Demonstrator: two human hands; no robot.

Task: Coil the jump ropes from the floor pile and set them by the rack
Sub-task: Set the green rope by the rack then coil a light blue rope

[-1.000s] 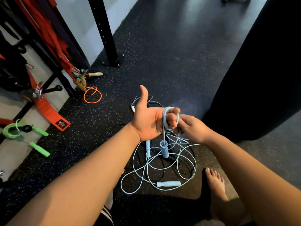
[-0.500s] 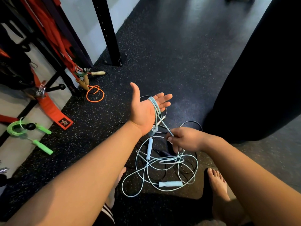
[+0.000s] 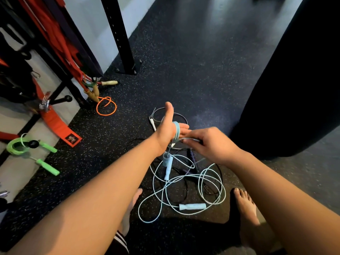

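Note:
A light blue jump rope (image 3: 184,181) lies in loose loops on the dark floor, its far handle (image 3: 192,206) flat near my feet. Several turns of it are wound around the palm of my left hand (image 3: 168,128), which is held up with the thumb raised and fingers out. One blue handle (image 3: 166,161) dangles below that wrist. My right hand (image 3: 207,142) pinches the blue cord just right of the left palm. Black and purple ropes (image 3: 191,157) lie tangled under the blue one. A white-handled rope (image 3: 153,123) sits behind my left hand.
The black rack upright (image 3: 119,37) is bolted to the floor at upper left. By it lie an orange rope (image 3: 106,106) with wooden handles, a green rope (image 3: 27,146) and red straps (image 3: 58,126). A black punching bag (image 3: 294,80) stands right. My bare feet (image 3: 244,205) flank the pile.
My right hand rose from the pile up to the left palm, laying the blue cord around it. My left hand turned more edge-on, thumb up.

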